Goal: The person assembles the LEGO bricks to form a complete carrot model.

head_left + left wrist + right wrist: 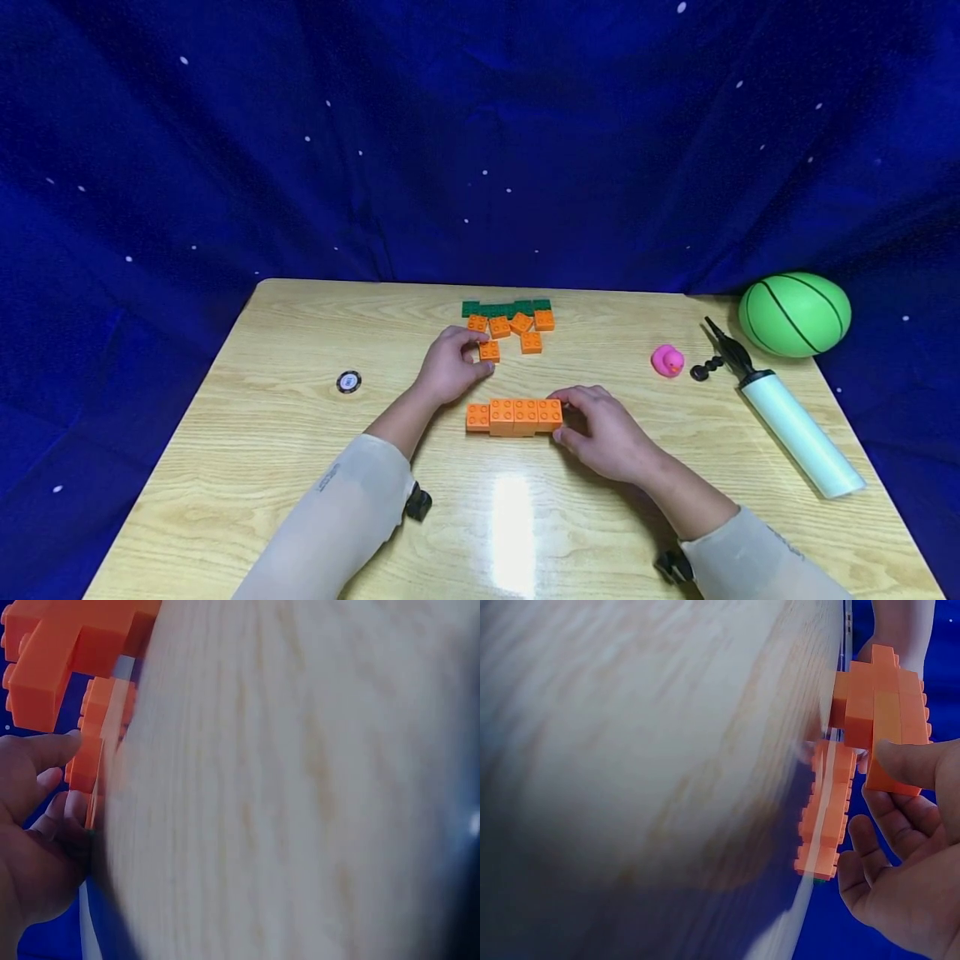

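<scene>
We are steadying the light, rigid row of joined orange plastic bricks [514,416] mid-bench by its end, right hand [609,433] gripping, while our left hand [450,367] is pinching a loose orange brick [489,351].

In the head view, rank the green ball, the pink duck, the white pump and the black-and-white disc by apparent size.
1. white pump, longest
2. green ball, bulkier, so those two are close
3. pink duck
4. black-and-white disc, nearly alike with the duck
</scene>
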Demonstrator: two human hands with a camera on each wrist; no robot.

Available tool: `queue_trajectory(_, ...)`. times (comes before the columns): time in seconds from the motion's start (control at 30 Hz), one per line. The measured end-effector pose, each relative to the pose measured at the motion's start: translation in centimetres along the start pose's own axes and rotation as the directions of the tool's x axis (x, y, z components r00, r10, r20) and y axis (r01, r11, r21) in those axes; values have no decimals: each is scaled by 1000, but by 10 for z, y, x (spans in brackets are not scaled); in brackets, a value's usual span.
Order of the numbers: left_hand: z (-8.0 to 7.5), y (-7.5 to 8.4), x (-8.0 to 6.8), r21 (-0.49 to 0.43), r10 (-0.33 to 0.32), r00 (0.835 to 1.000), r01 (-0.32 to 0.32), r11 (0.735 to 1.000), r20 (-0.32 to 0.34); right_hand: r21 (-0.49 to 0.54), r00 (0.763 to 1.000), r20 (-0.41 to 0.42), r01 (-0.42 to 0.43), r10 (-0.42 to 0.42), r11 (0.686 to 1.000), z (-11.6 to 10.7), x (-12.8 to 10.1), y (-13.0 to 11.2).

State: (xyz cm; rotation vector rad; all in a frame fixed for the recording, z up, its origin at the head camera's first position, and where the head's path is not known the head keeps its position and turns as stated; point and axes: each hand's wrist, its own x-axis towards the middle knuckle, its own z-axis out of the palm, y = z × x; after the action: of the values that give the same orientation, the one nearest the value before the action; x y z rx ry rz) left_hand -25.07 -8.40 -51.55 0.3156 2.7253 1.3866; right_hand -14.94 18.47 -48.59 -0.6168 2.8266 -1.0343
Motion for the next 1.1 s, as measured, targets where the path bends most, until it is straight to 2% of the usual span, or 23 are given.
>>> queue_trajectory(0.37, 2, 1, 0, 76, -8, 1000, 8, 997, 5, -4, 1000, 9, -2, 2, 1000, -1, 1, 0)
queue_trajectory(0.83, -6, -1, -9, 28, 26, 1000, -26, 999, 13, -5, 1000, 6, -2, 2, 1000, 0, 0, 0)
queue_trajectory(1.1, -10, 1, -16, 24, 25, 999, -25, 999, 22, -3, 1000, 8, -5, 5, 1000, 0, 0, 0)
